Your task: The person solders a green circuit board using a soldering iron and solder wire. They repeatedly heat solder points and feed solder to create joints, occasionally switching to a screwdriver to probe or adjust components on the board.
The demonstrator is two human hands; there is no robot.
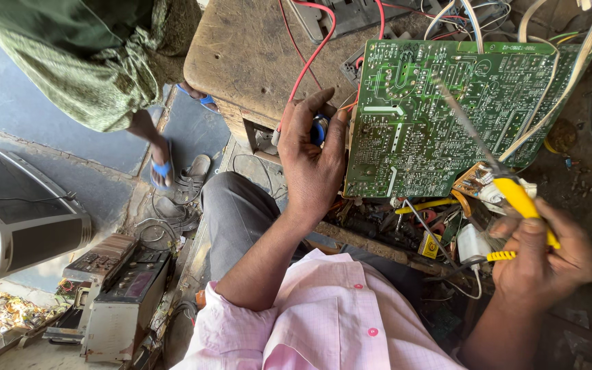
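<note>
Both hands work at a green circuit board in the upper right of the frame: the left hand, at centre, curls its fingers around the board's left edge, with a small blue object and a red wire pinched under its thumb. Lower right, the right hand is closed around the yellow handle of a soldering iron, whose thin metal tip reaches up and left over the board's middle. Beside them at upper left stands another person in a green garment and blue sandals, with old radios at lower left.
</note>
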